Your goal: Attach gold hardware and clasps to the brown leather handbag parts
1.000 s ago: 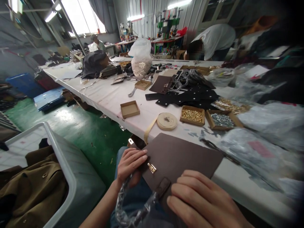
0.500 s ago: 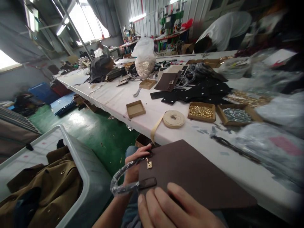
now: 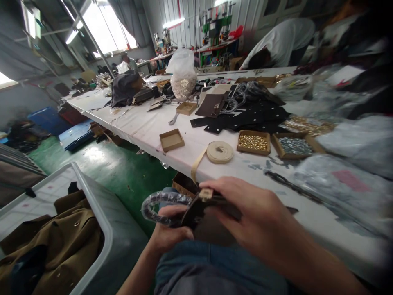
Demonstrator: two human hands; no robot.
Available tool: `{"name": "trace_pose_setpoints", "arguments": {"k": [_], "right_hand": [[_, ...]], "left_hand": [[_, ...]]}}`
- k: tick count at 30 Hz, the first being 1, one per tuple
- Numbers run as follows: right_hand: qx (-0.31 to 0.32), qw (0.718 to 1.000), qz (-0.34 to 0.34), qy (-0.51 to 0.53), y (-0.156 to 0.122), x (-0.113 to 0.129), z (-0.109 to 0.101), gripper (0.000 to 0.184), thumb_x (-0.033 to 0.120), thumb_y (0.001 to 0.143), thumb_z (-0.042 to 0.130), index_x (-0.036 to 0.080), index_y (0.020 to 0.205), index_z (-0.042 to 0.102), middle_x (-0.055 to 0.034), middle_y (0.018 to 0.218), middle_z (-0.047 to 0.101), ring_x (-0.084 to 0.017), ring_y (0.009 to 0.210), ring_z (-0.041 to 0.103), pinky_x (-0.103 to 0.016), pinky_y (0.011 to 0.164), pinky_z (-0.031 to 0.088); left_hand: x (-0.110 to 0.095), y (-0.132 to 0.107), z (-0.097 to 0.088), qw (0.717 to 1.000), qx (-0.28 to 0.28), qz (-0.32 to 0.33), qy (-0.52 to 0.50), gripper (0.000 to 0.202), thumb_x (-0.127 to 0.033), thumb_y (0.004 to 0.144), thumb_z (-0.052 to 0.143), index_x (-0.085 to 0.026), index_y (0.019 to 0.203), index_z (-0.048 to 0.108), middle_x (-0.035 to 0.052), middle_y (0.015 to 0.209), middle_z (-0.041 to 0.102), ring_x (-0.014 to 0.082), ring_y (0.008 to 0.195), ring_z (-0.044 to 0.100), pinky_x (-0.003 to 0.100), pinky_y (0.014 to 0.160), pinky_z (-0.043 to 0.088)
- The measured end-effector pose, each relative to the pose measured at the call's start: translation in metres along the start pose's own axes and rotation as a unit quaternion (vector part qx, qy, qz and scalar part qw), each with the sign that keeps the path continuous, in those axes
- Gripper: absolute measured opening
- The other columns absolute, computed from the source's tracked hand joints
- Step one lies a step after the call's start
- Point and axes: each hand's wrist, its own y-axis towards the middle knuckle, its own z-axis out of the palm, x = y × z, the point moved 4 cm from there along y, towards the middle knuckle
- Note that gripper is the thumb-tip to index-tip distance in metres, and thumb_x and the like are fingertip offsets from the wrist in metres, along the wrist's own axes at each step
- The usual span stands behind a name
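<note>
A dark brown bag panel [image 3: 211,230] is tilted up over my lap, its underside partly facing me. My left hand [image 3: 170,231] grips it at the left end, thumb in front, beside a looped handle [image 3: 151,203] wrapped in clear plastic. Fingers of my right hand [image 3: 245,205] are closed over the panel's upper edge from the other side. A small tan square piece [image 3: 206,194] shows by my right fingertips; whether it is tape or the metal clasp I cannot make out. Just beyond, a roll of cream tape [image 3: 220,152] lies on the white table [image 3: 138,133], its free end hanging over the edge.
Boxes of gold rivets [image 3: 253,142] and silver fasteners [image 3: 291,146] stand beyond, right of a shallow carton [image 3: 172,140]. Black strips [image 3: 245,121] and plastic bags [image 3: 340,176] cover the right side. A grey bin [image 3: 107,237] holds brown pieces at left. A person [image 3: 282,41] bends over behind.
The panel lay flat, outer face and gold clasp upward; now it is tilted up with its underside showing. My right hand has moved from its near edge to the upper edge.
</note>
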Motion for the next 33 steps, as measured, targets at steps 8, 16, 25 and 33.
{"name": "trace_pose_setpoints", "arguments": {"k": [8,16,25,33], "right_hand": [[0.030,0.992,0.124,-0.010,0.008,-0.049,0.010,0.048,0.028,0.094,0.081,0.025,0.143,0.080,-0.0085,0.133,0.086,-0.033,0.114,0.083,-0.042,0.094,0.068],[0.092,0.971,0.147,-0.165,-0.016,-0.080,0.029,0.085,0.052,0.090,0.090,0.019,0.164,0.063,-0.0206,0.154,0.074,-0.047,0.141,0.070,-0.065,0.117,0.054],[0.138,0.973,0.165,-0.082,-0.021,-0.088,0.049,0.076,0.041,0.087,0.090,0.026,0.158,0.067,-0.0129,0.153,0.076,-0.041,0.141,0.071,-0.060,0.117,0.055],[0.116,0.973,0.167,-0.111,-0.025,-0.101,0.065,0.073,0.047,0.095,0.083,0.027,0.162,0.063,-0.0142,0.152,0.074,-0.042,0.141,0.068,-0.063,0.121,0.051]], "left_hand": [[-0.003,0.010,0.032,0.981,0.047,-0.153,-0.109,0.036,-0.041,0.082,0.102,-0.013,0.104,0.093,0.0093,0.094,0.084,0.0225,0.081,0.073,0.031,0.076,0.055],[0.018,0.008,0.052,0.958,0.005,-0.199,-0.207,0.041,-0.041,0.081,0.104,-0.013,0.108,0.092,0.0098,0.097,0.085,0.0195,0.080,0.073,0.029,0.077,0.054],[0.037,0.004,0.046,0.945,0.048,-0.238,-0.219,0.043,-0.044,0.079,0.104,-0.012,0.104,0.092,0.0098,0.095,0.084,0.0208,0.078,0.073,0.031,0.078,0.053],[0.056,0.008,0.053,0.928,-0.001,-0.241,-0.284,0.053,-0.047,0.074,0.107,-0.013,0.111,0.091,0.0119,0.099,0.086,0.0237,0.082,0.077,0.034,0.082,0.058]]}}
